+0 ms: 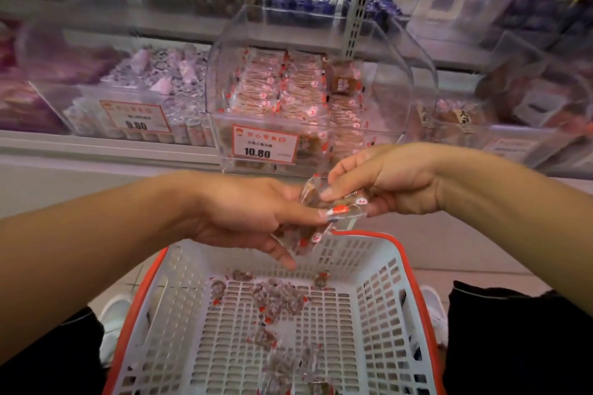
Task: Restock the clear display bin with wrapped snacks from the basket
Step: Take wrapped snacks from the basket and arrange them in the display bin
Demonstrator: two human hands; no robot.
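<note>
My left hand (pixel 256 218) and my right hand (pixel 385 183) meet above the basket, both pinching a small bunch of clear wrapped snacks (pixel 324 218) with red and white marks. The white basket (pixel 394 266) with an orange rim sits below between my knees. Several wrapped snacks (pixel 276 301) lie scattered on its slotted floor. Straight ahead on the shelf stands the clear display bin (pixel 417 74), holding stacked rows of the same snacks and carrying a price tag (pixel 264 144) reading 10.80 on its front.
Other clear bins flank it: one with pale pink sweets (pixel 154 80) at left, tagged 9.80, and one with brown packs (pixel 462 119) at right. An upper shelf holds blue packets (pixel 298 0). White shoes (pixel 433 308) stand beside the basket.
</note>
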